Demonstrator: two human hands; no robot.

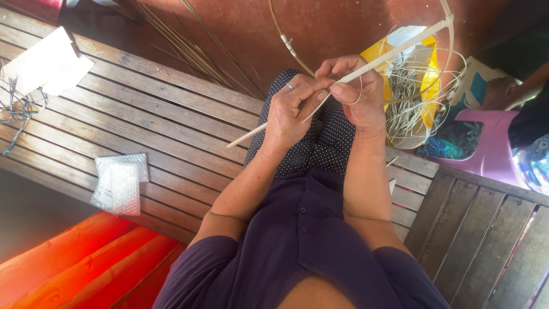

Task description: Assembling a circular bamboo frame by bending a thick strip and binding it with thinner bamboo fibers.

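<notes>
Both my hands meet above my lap on a pale cane rod (394,52) that slants from lower left up to the right, where it joins a thin curved hoop (286,41). My left hand (291,111), with a ring on one finger, pinches the rod from the left. My right hand (355,94) grips the same rod just to the right, with a thin pale strand looped by its fingers. The rod's free end (237,141) sticks out past my left wrist.
I sit on a slatted wooden bench (143,114). A yellow bag (420,86) of pale strands sits right of my hands. Bubble-wrap packets (119,182), white paper (48,64), loose cord (20,111), a pink stool (492,146), orange cloth (86,263) and thin sticks (191,54) lie around.
</notes>
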